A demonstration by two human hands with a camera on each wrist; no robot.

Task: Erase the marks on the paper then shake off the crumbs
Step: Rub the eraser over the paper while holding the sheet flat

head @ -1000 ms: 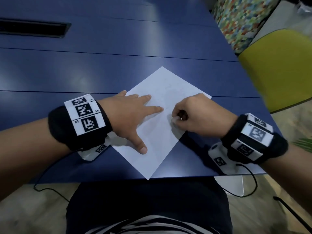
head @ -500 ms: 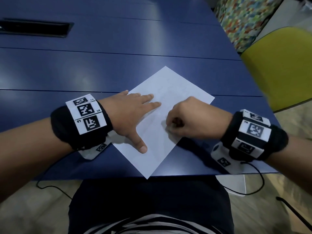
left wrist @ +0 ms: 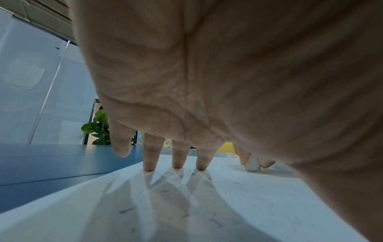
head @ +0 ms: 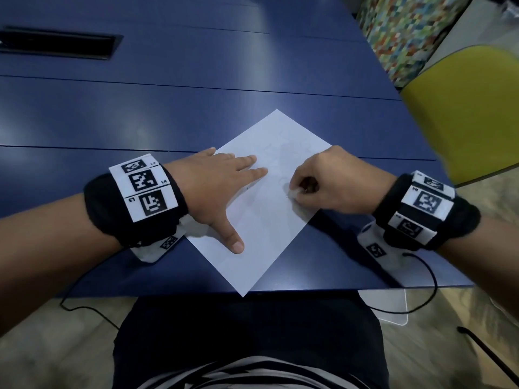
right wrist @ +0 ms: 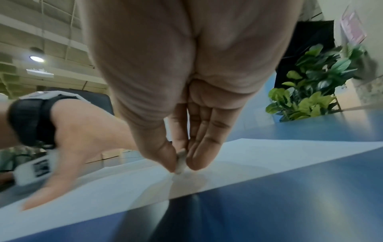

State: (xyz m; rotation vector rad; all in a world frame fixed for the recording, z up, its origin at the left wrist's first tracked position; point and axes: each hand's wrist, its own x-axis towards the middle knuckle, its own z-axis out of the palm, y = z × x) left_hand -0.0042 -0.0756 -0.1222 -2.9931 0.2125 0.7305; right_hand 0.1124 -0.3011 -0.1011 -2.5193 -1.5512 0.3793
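The paper (head: 261, 209) lies flat on the blue tabletop (head: 168, 108), turned like a diamond, near the front edge. The left hand (head: 216, 189) presses it with straight, spread fingers. The right hand (head: 323, 183) pinches a small eraser (right wrist: 180, 162), its tip on the sheet. The paper looks thin and light — it will probably wrinkle under hard rubbing. For shaking, I would take it at two edges.

The paper (head: 261, 220) was white on a dark blue tabletop (head: 168, 108), the eraser (left wrist: 251, 164) off-white, the chair (head: 463, 116) yellow, and the wristbands (head: 134, 203) black with black-and-white square markers.
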